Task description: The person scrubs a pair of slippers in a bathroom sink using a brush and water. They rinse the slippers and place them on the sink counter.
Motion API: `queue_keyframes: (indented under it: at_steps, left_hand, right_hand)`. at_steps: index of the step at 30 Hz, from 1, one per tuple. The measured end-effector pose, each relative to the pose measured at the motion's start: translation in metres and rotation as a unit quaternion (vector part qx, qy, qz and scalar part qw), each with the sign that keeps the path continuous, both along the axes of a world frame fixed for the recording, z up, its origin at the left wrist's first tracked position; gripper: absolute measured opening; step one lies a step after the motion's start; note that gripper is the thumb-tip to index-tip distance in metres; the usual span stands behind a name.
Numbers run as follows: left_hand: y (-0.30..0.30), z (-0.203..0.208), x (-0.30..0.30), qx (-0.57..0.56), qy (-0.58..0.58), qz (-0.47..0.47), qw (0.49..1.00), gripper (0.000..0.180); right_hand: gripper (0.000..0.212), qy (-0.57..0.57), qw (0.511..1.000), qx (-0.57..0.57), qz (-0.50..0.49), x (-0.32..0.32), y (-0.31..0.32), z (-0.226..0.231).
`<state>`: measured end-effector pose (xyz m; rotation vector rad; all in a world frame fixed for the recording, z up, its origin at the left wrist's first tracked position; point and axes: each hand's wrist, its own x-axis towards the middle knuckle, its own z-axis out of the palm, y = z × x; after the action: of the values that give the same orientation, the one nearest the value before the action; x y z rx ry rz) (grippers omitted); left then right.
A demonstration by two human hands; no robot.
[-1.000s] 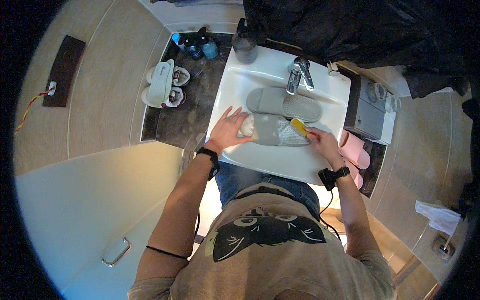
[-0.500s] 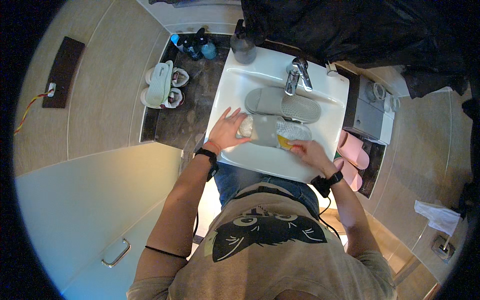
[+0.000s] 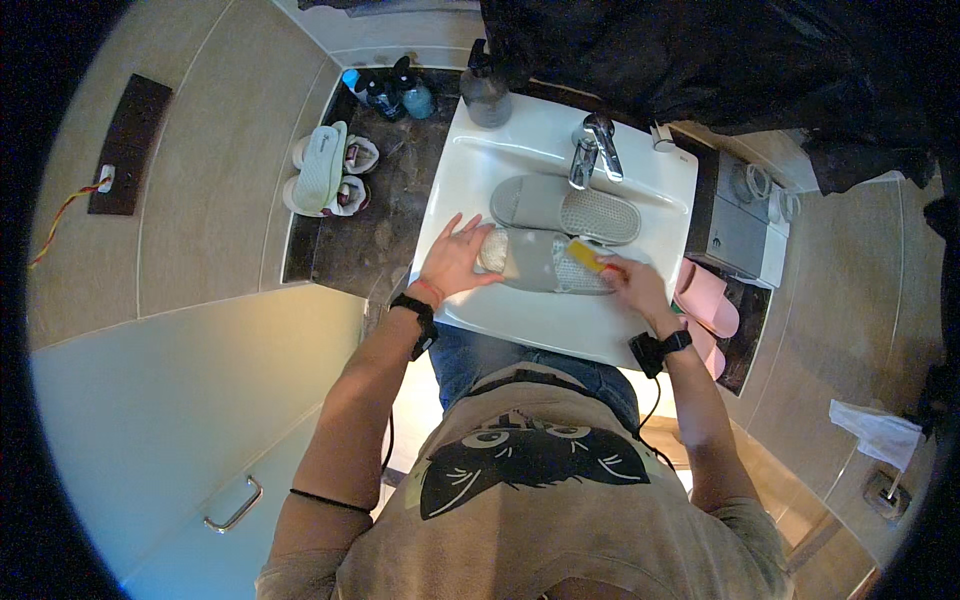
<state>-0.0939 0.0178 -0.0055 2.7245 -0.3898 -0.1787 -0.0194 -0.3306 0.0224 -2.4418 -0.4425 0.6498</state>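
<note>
Two grey slippers lie side by side in the white sink. My left hand holds the toe end of the near slipper, thumb on the near side and fingers on the far side. In my right hand is a small yellow brush, pressed to the heel part of that slipper's footbed; its bristles are hidden. Whitish suds show on the footbed around it. Behind, next to the faucet, rests the far slipper, touched by neither hand.
A soap pump bottle stands at the sink's back left corner. On the dark counter to the left are several bottles and pale green-white shoes. Pink slippers and a grey box sit on the right. Dark cloth hangs behind.
My right hand has moved the brush away from me, from the near edge of the slipper's heel to its far edge. The suds there look thinner. My left hand stays in place.
</note>
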Motion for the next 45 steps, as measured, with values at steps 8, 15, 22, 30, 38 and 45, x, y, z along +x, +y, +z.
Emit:
queue_keyframes:
  at_steps: [8, 15, 22, 30, 38, 45]
  left_hand:
    - [-0.084, 0.027, 0.018, 0.034, 0.085, 0.021, 0.996, 0.108]
    - [-0.101, 0.031, 0.021, 0.071, 0.109, 0.025, 0.991, 0.097]
    - [-0.057, 0.076, 0.015, 0.118, 0.055, -0.099, 0.987, 0.072]
    - [-0.046, 0.05, 0.008, 0.012, 0.101, -0.008, 0.995, 0.065]
    - [-0.049, 0.044, -0.004, 0.023, 0.093, 0.077, 0.992, 0.069]
    - [-0.016, 0.076, -0.012, 0.075, 0.054, -0.138, 0.986, 0.03]
  right_hand:
    - [0.03, -0.019, 0.997, -0.071, 0.029, 0.0, -0.01, 0.009]
    - [0.031, -0.029, 0.999, 0.017, 0.002, -0.002, -0.018, 0.03]
    - [0.031, -0.014, 0.994, 0.104, -0.041, 0.001, -0.031, 0.023]
    - [0.032, 0.01, 0.995, 0.097, 0.022, -0.006, -0.011, 0.011]
    - [0.033, 0.049, 0.995, 0.067, 0.051, 0.001, 0.021, 0.021]
    - [0.033, 0.023, 0.991, 0.129, 0.033, 0.002, 0.033, -0.004]
